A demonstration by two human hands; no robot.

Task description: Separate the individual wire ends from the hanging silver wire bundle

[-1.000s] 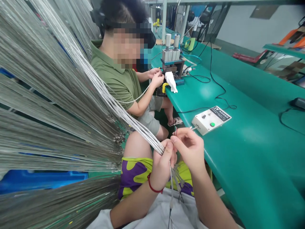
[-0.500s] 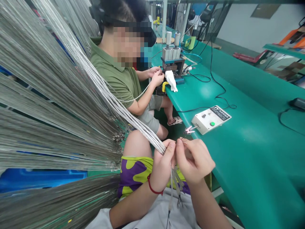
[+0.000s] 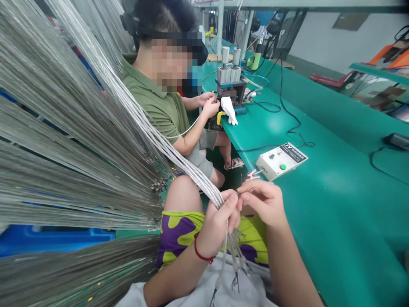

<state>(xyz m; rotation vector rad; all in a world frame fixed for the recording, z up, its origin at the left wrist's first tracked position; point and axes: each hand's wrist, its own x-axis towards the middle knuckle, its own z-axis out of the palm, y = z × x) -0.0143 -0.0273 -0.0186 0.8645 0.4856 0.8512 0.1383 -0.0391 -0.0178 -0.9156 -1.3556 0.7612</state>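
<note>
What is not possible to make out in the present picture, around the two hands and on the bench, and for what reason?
All in the head view:
- Cables: the stretch inside the left hand is hidden by that hand.
- Wire at the right hand: too thin and blurred to tell its colour.
- Box: smaller print too small to read.
- Bench: cut off by the right edge.

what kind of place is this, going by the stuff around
Most likely a cable workshop or factory floor: masses of silvery cables fill the left side, a machine with two upright cylinders stands on a long green workbench, and a control box sits near its edge.
</note>
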